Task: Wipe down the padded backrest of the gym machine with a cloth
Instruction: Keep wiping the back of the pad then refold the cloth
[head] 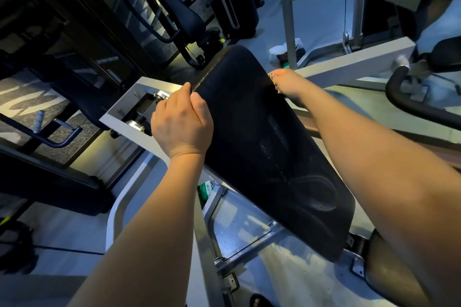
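Black showing on padded backrest [262, 132], pale speckled streaks running down it. Pale grey covering machine frame [349, 62]. Dark speckle with pale lettering patterning floor mat [30, 104]. Green and white showing on packet [206, 189].

Dim, bluish light; deep shadows at left, wide-angle bending at edges, slight blur top right.

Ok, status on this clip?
Left hand grips black padded backrest, left edge. Right hand at right edge, fingers hidden. Cloth not clearly seen. Nothing blocking.
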